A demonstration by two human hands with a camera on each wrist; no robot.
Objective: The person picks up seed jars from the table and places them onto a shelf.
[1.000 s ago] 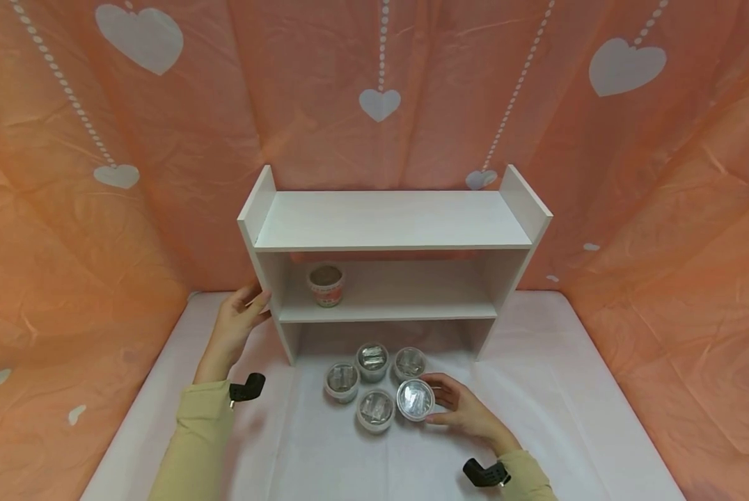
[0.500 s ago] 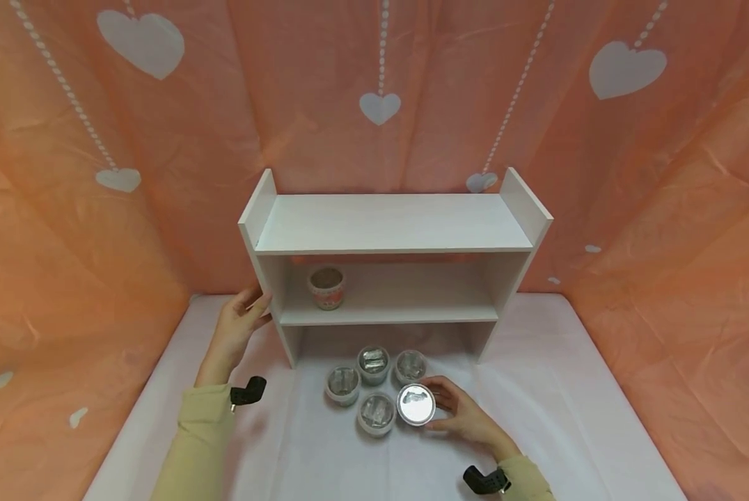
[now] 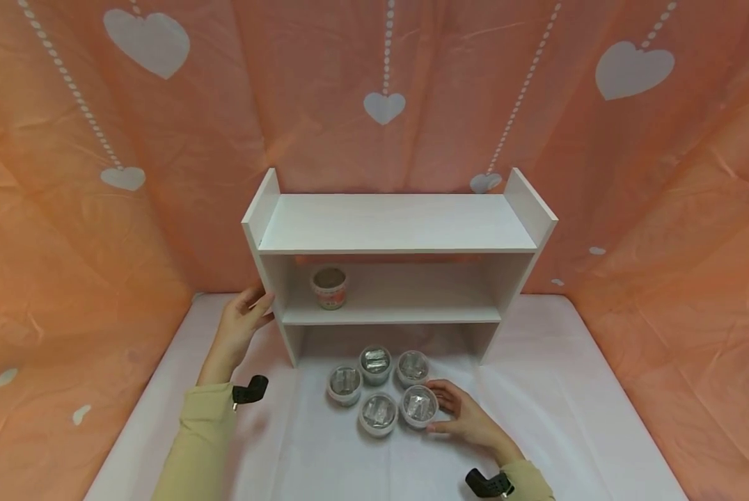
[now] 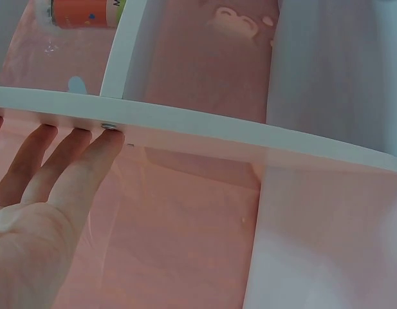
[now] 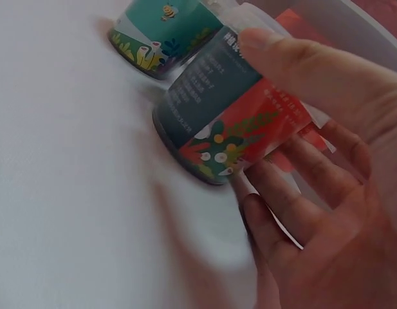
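Observation:
My right hand (image 3: 468,417) holds a lidded plastic cup (image 3: 419,406) between thumb and fingers. Its label is dark grey and red with printed flowers, as the right wrist view shows on the cup (image 5: 217,109); whether its base touches the table cannot be told. Several similar cups, such as the nearest one (image 3: 378,414), stand grouped beside it with silvery contents under clear lids. At the white shelf unit's left panel (image 4: 204,125), my left hand (image 3: 238,328) rests its extended fingertips against the outer side. On the middle shelf (image 3: 412,292) stands another cup (image 3: 329,288), at its left end.
The white top shelf (image 3: 396,223) has raised side panels. A white cloth (image 3: 575,390) covers the table under the unit. Orange curtains with white hearts (image 3: 324,104) enclose the back and both sides.
The bright glare on the held cup's lid has faded, and the foil under it shows again. My left hand stays against the shelf panel. The head view has shifted slightly.

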